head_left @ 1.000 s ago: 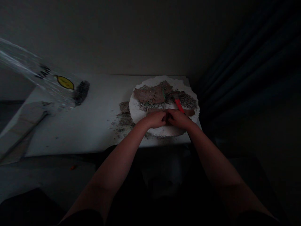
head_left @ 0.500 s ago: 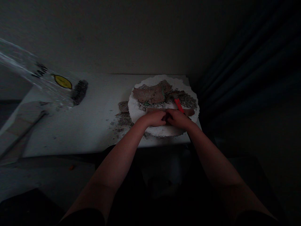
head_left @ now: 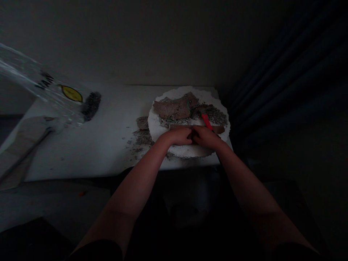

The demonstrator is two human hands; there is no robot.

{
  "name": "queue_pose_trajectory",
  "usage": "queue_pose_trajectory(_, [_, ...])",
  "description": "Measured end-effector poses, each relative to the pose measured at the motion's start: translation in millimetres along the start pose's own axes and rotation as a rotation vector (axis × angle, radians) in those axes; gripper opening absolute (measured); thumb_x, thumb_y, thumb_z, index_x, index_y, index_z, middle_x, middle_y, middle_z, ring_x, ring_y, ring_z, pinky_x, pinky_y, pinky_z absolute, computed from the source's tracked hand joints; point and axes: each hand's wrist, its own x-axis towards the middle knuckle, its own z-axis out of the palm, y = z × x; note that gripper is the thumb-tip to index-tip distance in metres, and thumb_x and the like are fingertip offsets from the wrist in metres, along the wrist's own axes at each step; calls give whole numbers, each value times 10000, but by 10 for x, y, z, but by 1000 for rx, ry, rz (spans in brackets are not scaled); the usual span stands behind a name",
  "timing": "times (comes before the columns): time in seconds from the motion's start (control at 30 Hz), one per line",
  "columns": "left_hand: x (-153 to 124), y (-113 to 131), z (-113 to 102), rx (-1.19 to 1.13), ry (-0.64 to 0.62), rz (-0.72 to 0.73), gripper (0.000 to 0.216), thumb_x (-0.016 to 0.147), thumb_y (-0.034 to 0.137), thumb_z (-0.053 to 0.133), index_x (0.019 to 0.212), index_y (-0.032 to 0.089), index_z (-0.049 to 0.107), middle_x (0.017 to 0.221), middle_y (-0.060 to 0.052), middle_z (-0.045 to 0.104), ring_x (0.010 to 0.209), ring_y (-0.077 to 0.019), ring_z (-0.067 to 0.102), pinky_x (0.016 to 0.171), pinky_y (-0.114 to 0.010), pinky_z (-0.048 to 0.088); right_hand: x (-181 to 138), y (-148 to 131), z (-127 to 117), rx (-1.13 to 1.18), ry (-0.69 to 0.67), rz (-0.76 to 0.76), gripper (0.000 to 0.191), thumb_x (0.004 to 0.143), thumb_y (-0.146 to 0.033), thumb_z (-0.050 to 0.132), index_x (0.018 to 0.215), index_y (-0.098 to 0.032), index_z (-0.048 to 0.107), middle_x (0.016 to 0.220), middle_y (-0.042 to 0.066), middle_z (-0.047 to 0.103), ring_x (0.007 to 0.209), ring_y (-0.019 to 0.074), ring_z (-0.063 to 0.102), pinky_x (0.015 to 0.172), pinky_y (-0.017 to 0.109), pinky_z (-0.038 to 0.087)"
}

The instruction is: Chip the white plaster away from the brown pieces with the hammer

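Note:
My left hand and my right hand meet knuckle to knuckle over the near part of a round white foam slab on a white table. Both hands are closed around a small dark thing between them that I cannot make out. On the slab lie brown perforated broken pieces, grey crumbs and a tool with a red handle just beyond my right hand.
A clear plastic bag with a yellow label and dark grains lies at the table's far left. Crumbs and a brown fragment are scattered left of the slab. A dark curtain hangs at the right; a wall stands behind.

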Motion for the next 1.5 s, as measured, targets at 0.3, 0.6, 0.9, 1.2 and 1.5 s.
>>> queue_pose_trajectory(0.3, [-23,-28,9,-55,37,-5,156,777,306,585,828,187,671,807,-41,689,668,-165,552,602,-288,368,0,6,-6,-18,-4,-10,230,862,-143,516,1062,-136,629,1014,118,699,870,211,610,743,294,411])
queue_pose_trajectory(0.6, [26,-96,-2,-104,-40,74,193,814,324,561,768,168,664,708,-34,643,575,-138,470,566,-291,318,-13,29,18,10,13,-15,208,858,-134,511,1030,-154,626,1000,103,698,870,198,613,761,286,425])
queue_pose_trajectory(0.9, [181,-190,-116,-158,-231,79,183,747,276,632,844,148,721,776,-28,693,637,-129,527,624,-254,374,0,-8,-20,54,-12,-2,246,852,-124,526,1076,-145,628,1060,120,712,910,209,633,777,287,440])
queue_pose_trajectory(1.2, [178,-151,-172,-199,-235,58,168,739,242,636,825,151,748,707,-7,667,660,-137,541,668,-260,399,18,1,-16,70,-7,-31,280,841,-119,530,1097,-134,642,1103,136,715,963,238,646,806,305,446])
queue_pose_trajectory(1.5, [184,-119,-190,-190,-258,69,172,741,212,578,778,135,727,697,-11,641,620,-129,497,628,-265,383,-5,-14,-30,66,2,-15,279,841,-128,537,1096,-138,648,1097,135,714,947,234,641,805,309,451])
